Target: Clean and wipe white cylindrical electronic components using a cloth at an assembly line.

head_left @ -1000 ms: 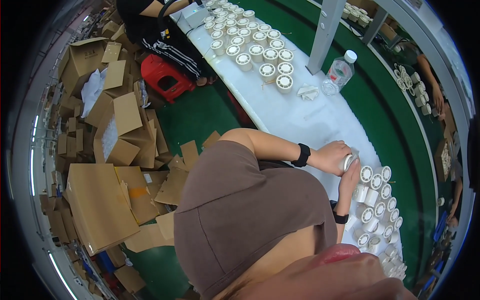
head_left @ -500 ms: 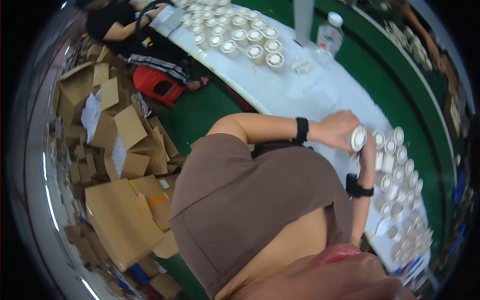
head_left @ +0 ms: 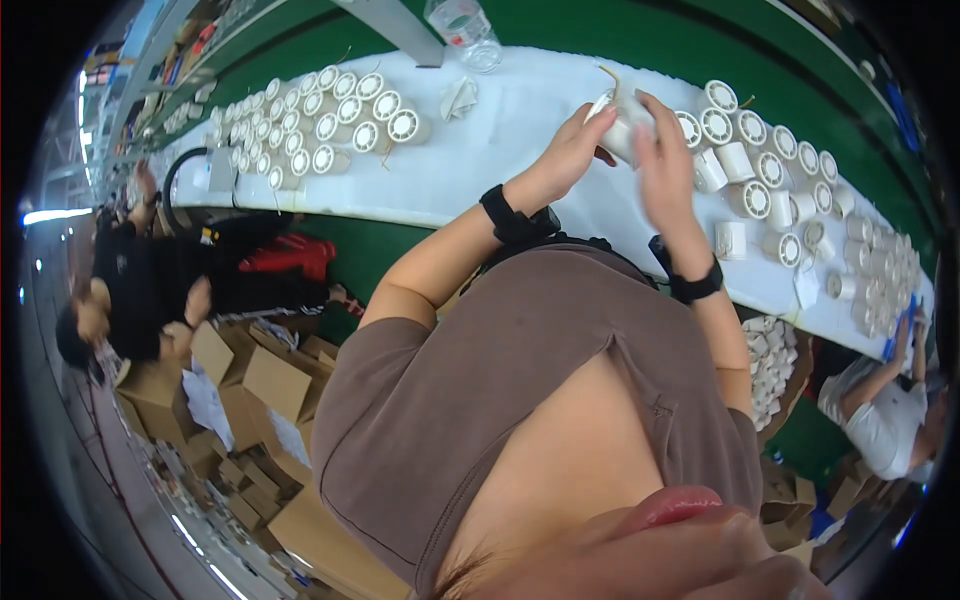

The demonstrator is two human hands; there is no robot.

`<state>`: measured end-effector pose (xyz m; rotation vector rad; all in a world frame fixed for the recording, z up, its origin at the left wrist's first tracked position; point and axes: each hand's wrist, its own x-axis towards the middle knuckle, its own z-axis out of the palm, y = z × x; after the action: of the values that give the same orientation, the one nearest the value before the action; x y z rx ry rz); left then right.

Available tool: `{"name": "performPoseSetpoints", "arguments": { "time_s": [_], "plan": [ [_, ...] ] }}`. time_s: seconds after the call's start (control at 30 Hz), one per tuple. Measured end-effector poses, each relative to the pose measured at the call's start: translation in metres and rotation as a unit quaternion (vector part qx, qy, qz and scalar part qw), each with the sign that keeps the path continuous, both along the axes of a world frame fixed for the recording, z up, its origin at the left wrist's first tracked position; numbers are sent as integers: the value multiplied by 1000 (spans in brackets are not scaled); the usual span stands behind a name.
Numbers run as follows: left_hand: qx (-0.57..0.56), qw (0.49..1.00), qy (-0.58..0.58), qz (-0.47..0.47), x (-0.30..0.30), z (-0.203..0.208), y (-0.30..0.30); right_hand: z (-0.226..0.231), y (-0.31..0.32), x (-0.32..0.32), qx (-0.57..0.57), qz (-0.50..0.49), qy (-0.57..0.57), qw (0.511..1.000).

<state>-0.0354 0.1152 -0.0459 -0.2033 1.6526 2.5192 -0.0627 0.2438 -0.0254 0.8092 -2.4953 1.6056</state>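
My left hand (head_left: 570, 150) grips a white cylindrical housing (head_left: 618, 138) over the table, thumb and fingers around its near side. A tan wire (head_left: 611, 74) sticks up from its far end. Close against the right side of that cylinder is my right hand (head_left: 664, 155), slightly blurred, its fingers stretched out and not wrapped around it. Similar white cylinders with slotted round end caps stand to the right, the nearest being an upright cylinder (head_left: 687, 128). A few cylinders there lie on their sides, such as a tipped one (head_left: 735, 160).
More capped cylinders (head_left: 365, 135) stand in rows on the left of the white-covered table (head_left: 520, 90). A crumpled tissue (head_left: 459, 98), clear bottle (head_left: 465, 35) and metal post (head_left: 400, 30) are at the far edge. Cardboard boxes (head_left: 275, 385) and a seated person (head_left: 130, 290) are at left.
The view has swung round, bringing the table across the top. The held cylinder has turned from showing its slotted cap to showing its side and wire. My right hand has loosened its fingers.
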Motion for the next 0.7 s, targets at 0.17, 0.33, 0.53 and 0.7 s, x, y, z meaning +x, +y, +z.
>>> {"name": "performPoseSetpoints", "arguments": {
  "time_s": [0.17,0.33,0.53,0.7],
  "plan": [
    [-408,879,238,60,2,-1,-4,-15,8,-17,-10,43,-286,957],
    [-429,837,321,108,-5,5,0,-39,15,-13,-477,309,-596,568],
    [-21,999,46,5,-9,11,-2,-2,27,-37,-548,3,-510,663],
    [72,992,-71,-73,-7,7,7,13,11,-19,-322,73,-130,935]
  ]
}}
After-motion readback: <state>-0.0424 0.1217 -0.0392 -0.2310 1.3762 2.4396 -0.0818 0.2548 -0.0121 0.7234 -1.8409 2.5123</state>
